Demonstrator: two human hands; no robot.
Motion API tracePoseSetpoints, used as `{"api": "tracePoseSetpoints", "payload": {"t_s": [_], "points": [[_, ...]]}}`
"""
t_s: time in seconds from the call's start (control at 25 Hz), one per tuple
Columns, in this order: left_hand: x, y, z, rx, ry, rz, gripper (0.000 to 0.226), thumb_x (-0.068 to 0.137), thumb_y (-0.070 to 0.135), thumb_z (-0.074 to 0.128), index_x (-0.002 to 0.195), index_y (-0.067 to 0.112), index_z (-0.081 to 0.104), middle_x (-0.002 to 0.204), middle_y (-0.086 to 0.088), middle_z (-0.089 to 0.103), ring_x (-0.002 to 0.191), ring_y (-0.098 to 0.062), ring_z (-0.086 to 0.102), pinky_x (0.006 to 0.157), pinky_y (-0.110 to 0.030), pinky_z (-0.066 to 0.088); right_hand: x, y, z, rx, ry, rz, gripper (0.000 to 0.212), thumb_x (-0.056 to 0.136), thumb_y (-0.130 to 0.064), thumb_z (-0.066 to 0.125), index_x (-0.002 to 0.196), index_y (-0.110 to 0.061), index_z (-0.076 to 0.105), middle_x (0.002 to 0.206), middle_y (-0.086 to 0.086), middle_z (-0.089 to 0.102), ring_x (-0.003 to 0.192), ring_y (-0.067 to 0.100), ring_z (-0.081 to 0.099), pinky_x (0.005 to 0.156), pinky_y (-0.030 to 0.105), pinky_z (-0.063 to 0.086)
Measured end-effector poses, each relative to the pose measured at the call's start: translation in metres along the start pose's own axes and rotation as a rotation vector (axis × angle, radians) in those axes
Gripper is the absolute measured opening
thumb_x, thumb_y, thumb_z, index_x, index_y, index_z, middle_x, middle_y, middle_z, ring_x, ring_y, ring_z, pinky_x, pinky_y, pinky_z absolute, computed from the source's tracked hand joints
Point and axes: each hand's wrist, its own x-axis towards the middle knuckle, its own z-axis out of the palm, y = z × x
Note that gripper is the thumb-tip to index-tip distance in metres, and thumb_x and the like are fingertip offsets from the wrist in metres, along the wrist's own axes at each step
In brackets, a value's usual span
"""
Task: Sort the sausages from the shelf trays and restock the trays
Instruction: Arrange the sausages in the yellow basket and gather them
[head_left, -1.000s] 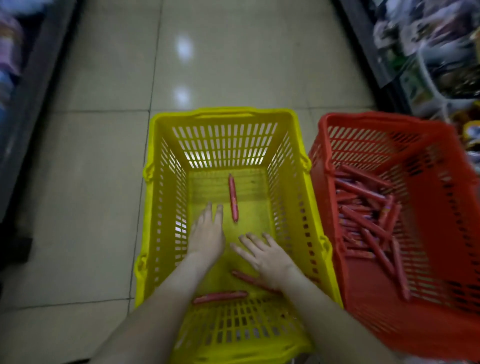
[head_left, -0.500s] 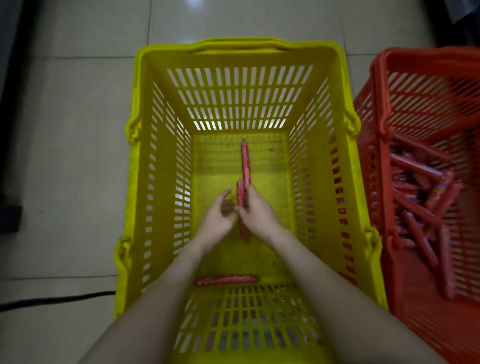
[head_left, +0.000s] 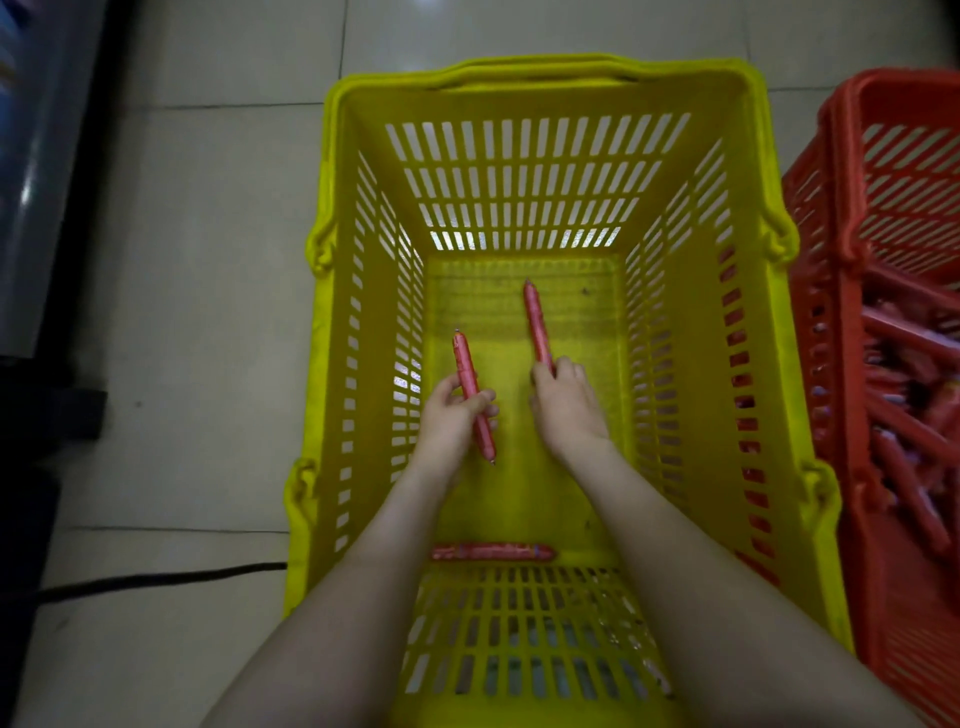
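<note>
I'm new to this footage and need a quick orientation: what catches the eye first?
A bright yellow basket fills the middle, on the floor, with both arms reaching in: the left hand grips one sausage, the right hand a second sausage. A third sausage lies crosswise at its near end. A red basket at the right edge holds a pile of sausages.

both hands inside yellow basket (head_left: 540, 93); left hand (head_left: 452, 421) grips sausage (head_left: 471, 387), right hand (head_left: 566, 402) grips another sausage (head_left: 535, 322).
</note>
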Motion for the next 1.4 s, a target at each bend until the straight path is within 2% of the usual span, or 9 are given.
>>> {"api": "tracePoseSetpoints", "payload": {"t_s": [0.08,0.16,0.28,0.4,0.56,0.72,1.0,1.16,1.4], "points": [[0.001,-0.004,-0.005,-0.091,0.008,-0.055,0.041,0.088,-0.005,0.057,0.125,0.006,0.045,0.079,-0.007,0.060,0.065,-0.016,0.058,0.060,-0.025,0.051,0.001,0.003,0.001,0.120,0.047,0.127,0.033,0.093,-0.001,0.042,0.126,-0.006,0.040,0.120,0.017,0.048,0.115,0.034,0.045,0.089,0.040,0.039],[0.000,-0.008,-0.004,-0.174,-0.004,-0.106,0.034,0.088,-0.006,0.057,0.116,0.009,0.047,0.080,-0.008,0.061,0.068,-0.016,0.059,0.063,-0.027,0.051,0.000,0.003,0.001,0.553,0.008,0.269,0.034,0.087,0.005,0.052,0.114,-0.009,0.037,0.101,0.016,0.055,0.092,0.032,0.055,0.074,0.036,0.040],[-0.006,-0.010,0.002,-0.239,-0.054,-0.129,0.019,0.090,-0.003,0.055,0.097,0.014,0.052,0.083,-0.006,0.063,0.072,-0.014,0.061,0.060,-0.025,0.054,-0.011,-0.003,-0.001,1.118,-0.120,0.208,0.040,0.081,0.011,0.061,0.098,-0.016,0.038,0.076,0.002,0.048,0.062,0.012,0.051,0.061,0.026,0.042],[-0.013,-0.002,0.004,-0.333,-0.135,-0.113,0.012,0.094,0.003,0.051,0.094,0.014,0.055,0.074,-0.002,0.069,0.066,-0.011,0.067,0.058,-0.025,0.056,-0.025,-0.008,-0.010,1.259,-0.216,0.060,0.042,0.078,0.022,0.057,0.086,-0.017,0.044,0.073,0.001,0.047,0.051,-0.006,0.051,0.057,0.009,0.042],[-0.018,0.010,-0.002,-0.249,-0.211,-0.081,0.008,0.093,0.008,0.055,0.098,0.015,0.058,0.076,-0.001,0.071,0.067,-0.010,0.069,0.063,-0.027,0.056,-0.034,-0.006,-0.021,1.326,-0.288,-0.009,0.039,0.076,0.017,0.064,0.086,-0.017,0.047,0.076,0.002,0.051,0.059,-0.002,0.050,0.061,0.009,0.043],[-0.017,0.008,-0.005,-0.172,-0.129,-0.094,0.008,0.092,0.004,0.056,0.096,0.010,0.060,0.075,-0.001,0.065,0.062,-0.007,0.064,0.060,-0.023,0.056,-0.045,0.000,-0.003,1.097,-0.293,0.021,0.056,0.068,-0.005,0.082,0.100,-0.016,0.038,0.088,0.002,0.044,0.077,0.011,0.044,0.066,0.014,0.040],[-0.014,-0.008,-0.016,-0.053,0.029,-0.053,0.009,0.092,0.002,0.056,0.088,0.010,0.060,0.075,-0.003,0.058,0.065,-0.011,0.057,0.067,-0.026,0.051,-0.065,0.000,0.018,-0.137,-0.512,-0.412,0.110,0.065,-0.055,0.077,0.145,-0.014,0.015,0.145,0.006,0.025,0.135,0.025,0.022,0.111,0.039,0.022],[-0.011,-0.008,-0.018,-0.038,0.054,-0.028,0.011,0.092,0.003,0.057,0.086,0.012,0.061,0.075,-0.003,0.059,0.067,-0.013,0.057,0.070,-0.030,0.051,-0.066,0.001,0.013,-0.345,-0.330,-0.649,0.082,0.086,-0.042,0.055,0.149,-0.015,0.009,0.147,0.007,0.024,0.135,0.025,0.022,0.108,0.039,0.019],[-0.006,0.000,-0.011,-0.046,0.031,0.000,0.013,0.092,0.003,0.056,0.085,0.013,0.061,0.075,-0.003,0.061,0.067,-0.011,0.058,0.070,-0.029,0.052,-0.063,0.010,0.010,-0.342,-0.293,-0.635,0.047,0.096,-0.022,0.043,0.141,-0.018,0.030,0.136,0.007,0.038,0.128,0.025,0.035,0.099,0.036,0.030]]}}
